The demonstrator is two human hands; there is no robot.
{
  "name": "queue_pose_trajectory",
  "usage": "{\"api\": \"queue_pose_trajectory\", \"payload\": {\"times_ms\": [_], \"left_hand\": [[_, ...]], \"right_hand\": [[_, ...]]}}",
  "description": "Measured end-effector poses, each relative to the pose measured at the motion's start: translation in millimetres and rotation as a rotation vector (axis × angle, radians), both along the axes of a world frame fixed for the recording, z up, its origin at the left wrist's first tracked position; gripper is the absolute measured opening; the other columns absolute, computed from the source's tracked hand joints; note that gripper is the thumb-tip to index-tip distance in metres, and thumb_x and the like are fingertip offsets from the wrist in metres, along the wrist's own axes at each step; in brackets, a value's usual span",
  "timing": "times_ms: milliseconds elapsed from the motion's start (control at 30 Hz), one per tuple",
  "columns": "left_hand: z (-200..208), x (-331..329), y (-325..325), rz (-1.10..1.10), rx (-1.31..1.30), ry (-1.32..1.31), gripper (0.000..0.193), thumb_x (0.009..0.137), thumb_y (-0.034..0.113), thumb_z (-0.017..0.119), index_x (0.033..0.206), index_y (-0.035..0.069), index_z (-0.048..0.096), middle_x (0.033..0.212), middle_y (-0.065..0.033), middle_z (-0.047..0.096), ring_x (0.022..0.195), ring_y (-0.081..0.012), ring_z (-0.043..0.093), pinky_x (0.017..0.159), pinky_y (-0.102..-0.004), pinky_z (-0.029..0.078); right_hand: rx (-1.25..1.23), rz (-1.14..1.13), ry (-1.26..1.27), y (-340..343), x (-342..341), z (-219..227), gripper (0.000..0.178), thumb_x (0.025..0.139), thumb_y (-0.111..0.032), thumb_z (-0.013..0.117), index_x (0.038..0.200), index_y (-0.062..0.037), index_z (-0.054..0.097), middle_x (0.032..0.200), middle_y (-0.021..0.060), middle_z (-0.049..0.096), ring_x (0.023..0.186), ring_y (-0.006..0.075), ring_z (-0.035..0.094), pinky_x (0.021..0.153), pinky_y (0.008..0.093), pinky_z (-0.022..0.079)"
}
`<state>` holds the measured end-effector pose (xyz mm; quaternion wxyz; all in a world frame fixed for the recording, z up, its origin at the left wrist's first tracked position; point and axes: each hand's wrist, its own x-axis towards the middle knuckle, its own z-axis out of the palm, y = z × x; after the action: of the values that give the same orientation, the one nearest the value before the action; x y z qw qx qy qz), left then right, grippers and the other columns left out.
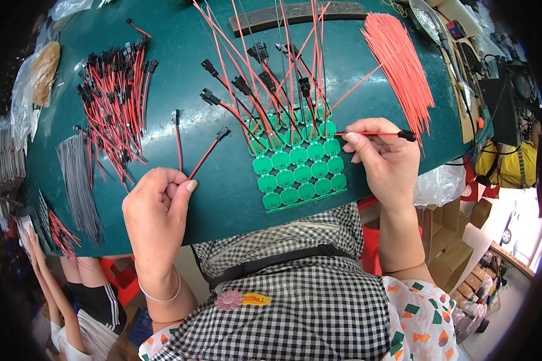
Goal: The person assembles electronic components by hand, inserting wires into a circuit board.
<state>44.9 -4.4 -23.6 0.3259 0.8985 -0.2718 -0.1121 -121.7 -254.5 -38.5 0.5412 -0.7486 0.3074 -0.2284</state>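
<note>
My left hand [158, 207] is closed in a pinch at the lower ends of two red-and-black connector leads; one connector lead [206, 157] slants up to the right and another [179, 144] points away from me. In my right hand [386, 159], thumb and fingers grip a third connector lead [376, 133]. Its black plug sticks out to the right, and its wire end reaches the right edge of the green circuit board panel [302, 174]. That panel has rows of small rounded boards. Connector leads and long thin red and dark wires rise from its far rows.
A pile of connector leads [114, 96] and a bundle of grey wires [81, 186] lie left. Red wires [400, 66] fan out at far right. A dark bar [298, 17] lies at the back of the green table [223, 225]. Another person's arms [51, 283] show at lower left.
</note>
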Motion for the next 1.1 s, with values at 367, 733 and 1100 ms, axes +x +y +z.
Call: {"api": "queue_pose_trajectory", "payload": {"times_ms": [367, 733, 1100], "left_hand": [[14.8, -3.4, 5.7, -0.116, 0.089, -0.052, 0.015, 0.074, -0.008, 0.073, 0.081, -0.003, 0.061, 0.064, -0.0048, 0.048, 0.055, -0.0103, 0.039, 0.052, -0.0266, 0.035], [14.6, 10.8, 26.9, 0.038, -0.464, 0.125, 0.005, 0.095, -0.003, 0.057, 0.093, -0.001, 0.053, 0.091, -0.0055, 0.063, 0.06, -0.003, 0.039, 0.054, -0.0166, 0.031], [11.0, -37.6, -21.8, -0.077, -0.804, 0.943, 0.017, 0.095, -0.005, 0.056, 0.111, -0.006, 0.062, 0.093, -0.0164, 0.072, 0.068, -0.0137, 0.066, 0.06, -0.0237, 0.054]], "right_hand": [[-0.385, -0.024, 0.075, 7.5, -2.1, -0.6, 0.007, 0.082, 0.002, 0.074, 0.086, 0.0005, 0.069, 0.078, 0.0087, 0.068, 0.059, 0.0115, 0.061, 0.054, 0.0243, 0.048], [-0.663, 0.164, 0.169, -2.7, 12.1, 16.5, 0.013, 0.079, -0.002, 0.073, 0.078, -0.0018, 0.06, 0.078, 0.0119, 0.066, 0.064, 0.0301, 0.064, 0.056, 0.0369, 0.05], [-0.328, 0.159, 0.062, 14.9, 10.1, 31.2, 0.027, 0.074, 0.005, 0.077, 0.1, 0.0009, 0.07, 0.076, 0.0063, 0.063, 0.065, 0.0121, 0.061, 0.057, 0.0227, 0.049]]}}
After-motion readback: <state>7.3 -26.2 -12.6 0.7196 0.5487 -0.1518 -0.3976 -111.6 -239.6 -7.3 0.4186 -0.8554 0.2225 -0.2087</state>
